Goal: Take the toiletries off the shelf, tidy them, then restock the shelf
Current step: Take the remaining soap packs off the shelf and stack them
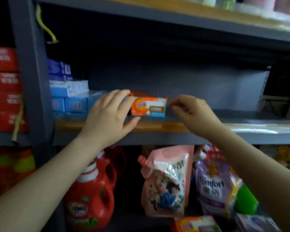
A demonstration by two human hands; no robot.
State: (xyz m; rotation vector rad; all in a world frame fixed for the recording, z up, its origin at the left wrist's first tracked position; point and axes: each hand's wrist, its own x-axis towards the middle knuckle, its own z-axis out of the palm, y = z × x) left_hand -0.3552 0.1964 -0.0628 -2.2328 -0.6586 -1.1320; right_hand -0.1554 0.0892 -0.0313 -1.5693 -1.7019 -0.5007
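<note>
An orange and white toiletry pack lies on the wooden middle shelf board. My left hand rests against the pack's left end, fingers fairly straight over its top corner and thumb spread out along the board's front edge. My right hand hovers just right of the pack with loosely curled fingers, a small gap from it, holding nothing. Stacked blue and white boxes fill the shelf's left end, partly hidden behind my left hand.
Right of the pack the shelf runs bare to a grey upright. Below stand a red detergent jug, a pink pouch and a purple Comfort pouch. Another orange pack lies at the bottom. Red boxes fill the left bay.
</note>
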